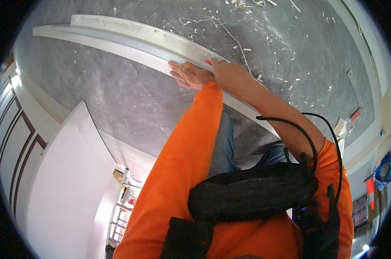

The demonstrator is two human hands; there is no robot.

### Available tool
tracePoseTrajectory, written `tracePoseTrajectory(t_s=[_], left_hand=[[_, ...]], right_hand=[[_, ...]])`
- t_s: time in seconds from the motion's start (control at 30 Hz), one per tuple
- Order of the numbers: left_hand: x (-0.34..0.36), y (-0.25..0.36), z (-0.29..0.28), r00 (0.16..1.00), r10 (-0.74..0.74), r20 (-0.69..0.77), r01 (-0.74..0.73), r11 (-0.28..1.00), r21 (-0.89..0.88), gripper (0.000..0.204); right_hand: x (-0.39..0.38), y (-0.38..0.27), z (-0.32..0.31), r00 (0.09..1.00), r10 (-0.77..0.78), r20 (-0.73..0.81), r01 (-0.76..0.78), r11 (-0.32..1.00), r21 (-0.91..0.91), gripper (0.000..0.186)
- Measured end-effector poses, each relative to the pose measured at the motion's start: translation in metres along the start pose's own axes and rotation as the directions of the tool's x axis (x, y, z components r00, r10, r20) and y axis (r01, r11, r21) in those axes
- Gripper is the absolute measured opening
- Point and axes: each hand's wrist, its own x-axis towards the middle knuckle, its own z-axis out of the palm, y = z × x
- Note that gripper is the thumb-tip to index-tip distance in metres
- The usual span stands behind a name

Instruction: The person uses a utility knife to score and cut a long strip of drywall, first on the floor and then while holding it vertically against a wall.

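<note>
Long pale strips lie across the grey floor: a white board strip (96, 47) and a metal straightedge (117, 26) along it. My left hand (191, 75), at the end of an orange sleeve, lies with fingers spread on the strips. Just right of it, my right hand (228, 73) has its fingers curled at the straightedge, beside a small red piece (208, 62); whether it grips that piece or something else is hidden. My bare right forearm crosses over the white strip.
A large white board (61, 181) stands at the lower left near a ladder (122, 194) and panelled wall. White scraps and a thin loose line lie on the floor beyond the strips. A long tool with a red part (355, 114) lies at the right. My knees are below my arms.
</note>
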Motion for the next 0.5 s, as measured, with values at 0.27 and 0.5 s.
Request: tracePoseTrajectory(t_s=[0.27, 0.5], left_hand=[[0.003, -0.013, 0.002, 0.998, 0.019, 0.059, -0.013, 0.995, -0.1, 0.067], [-0.001, -0.019, 0.013, 0.997, 0.063, 0.048, -0.062, 0.998, -0.021, 0.067]], right_hand=[[0.047, -0.035, -0.027, 1.0, -0.006, 0.019, 0.005, 1.0, 0.021, 0.035], [0.092, -0.079, -0.004, 0.994, -0.078, 0.077, 0.044, 0.927, 0.372, 0.029]])
